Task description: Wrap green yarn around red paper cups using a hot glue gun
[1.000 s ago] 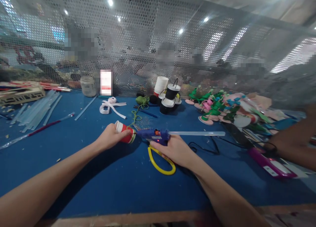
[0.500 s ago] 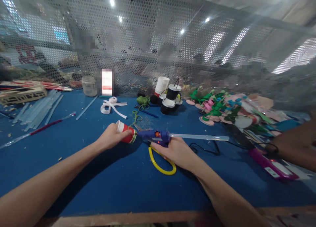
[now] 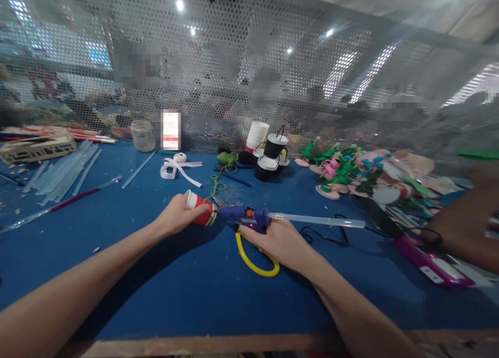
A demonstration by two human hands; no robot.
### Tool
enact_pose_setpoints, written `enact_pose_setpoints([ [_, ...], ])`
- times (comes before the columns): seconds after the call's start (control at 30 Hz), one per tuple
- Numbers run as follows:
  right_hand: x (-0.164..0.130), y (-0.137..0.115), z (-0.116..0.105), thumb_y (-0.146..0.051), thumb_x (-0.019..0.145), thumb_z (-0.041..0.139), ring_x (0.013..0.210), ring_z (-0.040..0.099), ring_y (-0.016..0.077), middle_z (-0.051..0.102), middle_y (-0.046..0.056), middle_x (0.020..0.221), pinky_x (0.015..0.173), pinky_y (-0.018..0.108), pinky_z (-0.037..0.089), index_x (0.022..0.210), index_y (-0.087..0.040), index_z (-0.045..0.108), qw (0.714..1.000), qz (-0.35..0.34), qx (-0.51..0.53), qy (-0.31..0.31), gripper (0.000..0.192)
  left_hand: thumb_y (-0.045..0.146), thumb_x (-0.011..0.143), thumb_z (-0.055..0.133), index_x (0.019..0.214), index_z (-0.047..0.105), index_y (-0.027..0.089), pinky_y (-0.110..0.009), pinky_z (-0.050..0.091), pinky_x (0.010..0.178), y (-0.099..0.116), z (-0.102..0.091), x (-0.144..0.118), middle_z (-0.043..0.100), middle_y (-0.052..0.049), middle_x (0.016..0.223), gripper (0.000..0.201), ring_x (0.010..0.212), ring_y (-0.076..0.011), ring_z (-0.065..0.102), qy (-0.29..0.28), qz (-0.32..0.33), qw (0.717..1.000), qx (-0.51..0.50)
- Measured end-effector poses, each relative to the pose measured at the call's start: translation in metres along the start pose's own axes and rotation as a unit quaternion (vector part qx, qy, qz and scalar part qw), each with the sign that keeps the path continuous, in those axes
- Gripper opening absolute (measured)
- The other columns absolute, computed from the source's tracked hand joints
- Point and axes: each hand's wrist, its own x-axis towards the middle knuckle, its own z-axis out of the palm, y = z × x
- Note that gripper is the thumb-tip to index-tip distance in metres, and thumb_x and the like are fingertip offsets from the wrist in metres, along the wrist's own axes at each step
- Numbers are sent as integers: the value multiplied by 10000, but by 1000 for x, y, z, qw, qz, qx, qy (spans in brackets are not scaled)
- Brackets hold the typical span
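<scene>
My left hand (image 3: 180, 214) is closed round a small red paper cup (image 3: 199, 211), tilted on its side with its white mouth toward the left. Green yarn (image 3: 214, 185) runs from the cup's base back to a ball (image 3: 227, 159). A blue hot glue gun (image 3: 249, 216) is gripped in my right hand (image 3: 281, 240), its nozzle at the cup's base; whether they touch I cannot tell. A long clear glue stick (image 3: 317, 220) sticks out of the gun's rear. Beneath my right hand shows a yellow curved loop (image 3: 255, 268), partly hidden.
Black-and-white cups (image 3: 268, 167) and a white cup stack (image 3: 258, 134) stand at the back. Loose glue sticks (image 3: 68, 173) and white ribbon (image 3: 181, 168) lie left. To the right are green and pink crafts (image 3: 339, 173), a purple power strip (image 3: 432, 264) and another person's arm (image 3: 463, 228).
My hands, the cup and the glue gun hold nearly the same pose. The view has shifted slightly. A green strip now shows near the other person's arm at the right.
</scene>
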Motion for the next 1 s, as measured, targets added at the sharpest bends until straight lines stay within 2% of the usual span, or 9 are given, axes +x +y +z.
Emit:
enact_pose_setpoints([
  [0.2, 0, 1, 1, -297, 758, 482, 369, 473, 110, 466, -55, 379, 427, 224, 342, 540, -207, 447, 1000, 17, -8, -12, 238, 531, 584, 551, 439, 376, 177, -217, 175, 410, 3, 0, -2, 333, 57, 423, 421, 428, -61, 250, 2, -6, 1000, 5],
  [0.37, 1, 5, 3, -301, 770, 467, 410, 478, 120, 514, -29, 464, 420, 231, 317, 621, -197, 531, 999, -13, -34, -31, 192, 526, 587, 533, 431, 376, 178, -220, 186, 415, 6, -1, -3, 343, 51, 431, 413, 431, -64, 261, 2, -9, 1000, -1],
  [0.5, 2, 4, 3, -273, 753, 486, 502, 513, 140, 562, -1, 553, 468, 238, 331, 665, -193, 576, 997, -40, -61, 9, 149, 509, 593, 538, 426, 366, 181, -223, 183, 414, 6, -1, -3, 340, 51, 435, 406, 430, -64, 259, 5, -9, 1000, 1],
  [0.6, 1, 3, 3, -278, 770, 474, 506, 511, 139, 556, -6, 543, 471, 234, 333, 673, -199, 584, 996, -47, -64, 28, 166, 507, 602, 537, 423, 345, 185, -222, 183, 413, 5, -1, -3, 327, 56, 431, 415, 428, -62, 251, 4, 4, 1000, 6],
  [0.8, 0, 2, 0, -248, 766, 483, 501, 496, 137, 548, -4, 540, 488, 237, 328, 700, -187, 612, 994, -59, -90, -3, 157, 509, 587, 537, 423, 369, 180, -224, 185, 418, 5, 0, -2, 345, 49, 432, 403, 433, -64, 258, 1, 0, 1000, -4],
  [1.0, 1, -2, -2, -215, 779, 460, 521, 502, 139, 569, 12, 599, 500, 240, 336, 735, -182, 609, 994, -58, -94, -7, 159, 506, 580, 544, 409, 349, 185, -227, 171, 417, 8, -1, -4, 328, 52, 421, 412, 429, -64, 251, 9, -9, 1000, 0],
])
